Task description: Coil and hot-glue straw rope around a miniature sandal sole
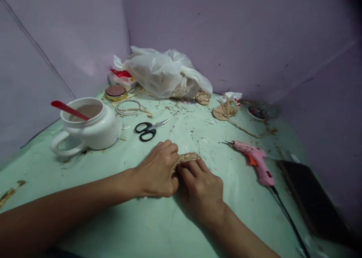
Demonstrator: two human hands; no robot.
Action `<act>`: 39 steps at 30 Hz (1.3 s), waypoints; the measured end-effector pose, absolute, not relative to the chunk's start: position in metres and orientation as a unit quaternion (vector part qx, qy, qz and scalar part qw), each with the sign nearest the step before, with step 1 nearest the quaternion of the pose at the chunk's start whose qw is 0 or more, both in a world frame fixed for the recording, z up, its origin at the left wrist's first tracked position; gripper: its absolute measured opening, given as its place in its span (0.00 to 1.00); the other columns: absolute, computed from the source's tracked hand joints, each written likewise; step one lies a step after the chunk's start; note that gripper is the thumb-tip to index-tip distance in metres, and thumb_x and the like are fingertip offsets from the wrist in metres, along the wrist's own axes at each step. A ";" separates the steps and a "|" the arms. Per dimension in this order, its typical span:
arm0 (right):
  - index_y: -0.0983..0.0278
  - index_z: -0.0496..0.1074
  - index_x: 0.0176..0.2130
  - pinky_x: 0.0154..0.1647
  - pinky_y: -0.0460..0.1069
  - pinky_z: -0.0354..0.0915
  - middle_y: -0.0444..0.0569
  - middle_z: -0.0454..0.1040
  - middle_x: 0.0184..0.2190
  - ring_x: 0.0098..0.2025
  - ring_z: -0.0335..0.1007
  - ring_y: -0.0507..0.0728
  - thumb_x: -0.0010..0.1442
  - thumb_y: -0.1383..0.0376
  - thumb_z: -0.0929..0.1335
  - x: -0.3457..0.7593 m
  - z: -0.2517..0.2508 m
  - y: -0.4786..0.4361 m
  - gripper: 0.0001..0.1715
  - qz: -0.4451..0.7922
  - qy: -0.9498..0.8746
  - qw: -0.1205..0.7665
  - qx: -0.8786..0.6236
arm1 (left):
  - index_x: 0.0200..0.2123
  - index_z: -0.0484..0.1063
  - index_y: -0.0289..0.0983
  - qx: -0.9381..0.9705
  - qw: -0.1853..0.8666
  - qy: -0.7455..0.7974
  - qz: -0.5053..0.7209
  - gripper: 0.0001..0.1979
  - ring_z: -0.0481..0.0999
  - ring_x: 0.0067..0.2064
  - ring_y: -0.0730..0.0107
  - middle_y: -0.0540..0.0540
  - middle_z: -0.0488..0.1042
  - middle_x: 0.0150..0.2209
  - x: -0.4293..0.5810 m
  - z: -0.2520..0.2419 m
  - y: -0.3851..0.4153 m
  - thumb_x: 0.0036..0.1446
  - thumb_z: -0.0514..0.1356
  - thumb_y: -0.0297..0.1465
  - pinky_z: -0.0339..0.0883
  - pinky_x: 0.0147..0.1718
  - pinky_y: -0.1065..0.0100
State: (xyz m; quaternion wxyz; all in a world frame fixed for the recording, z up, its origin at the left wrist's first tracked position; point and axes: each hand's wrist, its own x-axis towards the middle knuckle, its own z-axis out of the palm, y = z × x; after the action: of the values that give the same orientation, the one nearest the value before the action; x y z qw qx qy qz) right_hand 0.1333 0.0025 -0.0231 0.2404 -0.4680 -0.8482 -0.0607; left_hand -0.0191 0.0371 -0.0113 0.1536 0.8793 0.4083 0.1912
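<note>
Between my two hands is a woven straw piece (189, 157) with a curved, braided edge. My left hand (161, 169) is closed on its left side, the fingers curled over it. On its right side my right hand (202, 184) grips the near edge with bent fingers. Both hands cover most of the piece, so its full shape is hidden. Beyond my left hand lie black-handled scissors (148, 131), their blades pointing right. A pink glue gun (256, 158) rests to the right, nozzle toward the left and its black cord running to the front.
A white mug (98, 132) with a red-handled utensil (69, 110) stands at left. Behind are a round tin (115, 91), wire rings (128, 108) and a plastic bag (161, 75). Coiled straw pieces (220, 113) lie back right. A dark flat object (309, 197) lies at right.
</note>
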 end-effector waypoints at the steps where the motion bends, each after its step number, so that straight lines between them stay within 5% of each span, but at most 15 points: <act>1: 0.64 0.75 0.30 0.19 0.48 0.49 0.47 0.75 0.29 0.32 0.65 0.56 0.49 0.72 0.65 0.132 -0.023 0.003 0.09 -0.060 -0.849 0.239 -0.467 | 0.24 0.66 0.35 0.879 0.155 0.404 0.199 0.04 0.63 0.38 0.61 0.44 0.66 0.31 -0.019 -0.013 0.037 0.40 0.56 0.27 0.62 0.41 0.59; 10: 0.64 0.70 0.21 0.18 0.48 0.44 0.44 0.73 0.24 0.30 0.63 0.55 0.45 0.75 0.66 0.126 -0.022 0.006 0.07 -0.068 -0.849 0.243 -0.465 | 0.25 0.67 0.34 0.880 0.150 0.398 0.213 0.04 0.62 0.36 0.62 0.43 0.66 0.29 -0.018 -0.014 0.036 0.41 0.55 0.26 0.61 0.37 0.60; 39: 0.63 0.70 0.20 0.17 0.49 0.38 0.45 0.73 0.23 0.32 0.63 0.55 0.43 0.76 0.65 0.122 -0.027 0.003 0.09 -0.068 -0.814 0.270 -0.509 | 0.20 0.67 0.36 0.885 0.094 0.423 0.169 0.02 0.63 0.33 0.64 0.45 0.66 0.27 -0.012 -0.008 0.037 0.40 0.55 0.29 0.59 0.34 0.60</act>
State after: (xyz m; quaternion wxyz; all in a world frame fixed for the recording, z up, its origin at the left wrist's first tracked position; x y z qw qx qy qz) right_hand 0.1221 0.0029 -0.0269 0.2698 -0.5094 -0.8143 -0.0676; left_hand -0.0124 0.0374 -0.0078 0.0942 0.8850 0.4234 0.1692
